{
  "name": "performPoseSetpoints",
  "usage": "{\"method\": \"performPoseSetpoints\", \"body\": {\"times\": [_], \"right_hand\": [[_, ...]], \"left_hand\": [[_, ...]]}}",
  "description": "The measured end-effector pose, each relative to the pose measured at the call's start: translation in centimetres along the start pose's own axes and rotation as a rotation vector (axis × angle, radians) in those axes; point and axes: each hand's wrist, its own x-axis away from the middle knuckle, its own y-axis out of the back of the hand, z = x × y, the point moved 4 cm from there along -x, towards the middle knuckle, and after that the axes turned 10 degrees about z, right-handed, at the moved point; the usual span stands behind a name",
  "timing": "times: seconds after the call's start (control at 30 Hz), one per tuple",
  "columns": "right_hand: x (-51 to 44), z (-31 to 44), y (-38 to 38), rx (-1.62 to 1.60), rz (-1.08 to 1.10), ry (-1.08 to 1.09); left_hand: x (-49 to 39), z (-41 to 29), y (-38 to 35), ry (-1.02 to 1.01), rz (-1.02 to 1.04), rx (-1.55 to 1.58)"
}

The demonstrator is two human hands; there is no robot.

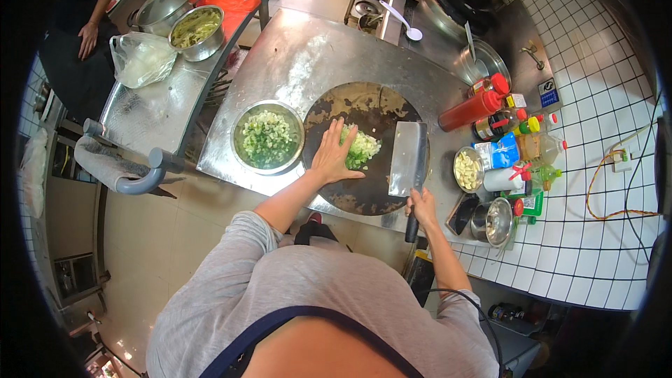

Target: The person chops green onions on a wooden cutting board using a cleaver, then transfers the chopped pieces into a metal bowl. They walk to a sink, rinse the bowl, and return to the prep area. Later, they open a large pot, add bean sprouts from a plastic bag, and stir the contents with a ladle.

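Observation:
A round, dark, worn chopping board (336,197) lies on a stainless steel table. On it is a heap of chopped green onion (363,149), pale and green. My left hand (333,155) rests against the heap's left side, fingers spread. My right hand (422,209) grips the black handle of a Chinese cleaver (407,155), whose broad blade is over the board's right part, apart from the heap. Left of the board stands a steel bowl (239,155) holding chopped green onion (269,136).
Sauce bottles (471,110), a bowl of peeled garlic (468,169) and a steel pot (480,220) line the right side by a tiled wall. On a side table at left stand a lidded pot (165,8), a pot of greens (197,29) and a plastic bag (143,60). Another person (88,37) stands beyond.

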Motion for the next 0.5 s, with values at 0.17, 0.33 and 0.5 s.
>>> {"method": "performPoseSetpoints", "body": {"times": [0.17,0.33,0.5], "right_hand": [[-0.8,-1.2,-3.9,-0.143,0.051,-0.019],[-0.9,-0.7,-9.0,-0.169,0.081,0.001],[-0.9,-0.2,-11.3,-0.154,0.098,0.016]], "left_hand": [[-0.7,-0.5,-0.5,0.099,-0.005,-0.016],[-0.8,-1.1,-0.9,0.142,-0.082,0.023],[-0.9,-1.4,-1.0,0.142,-0.099,0.031]]}}
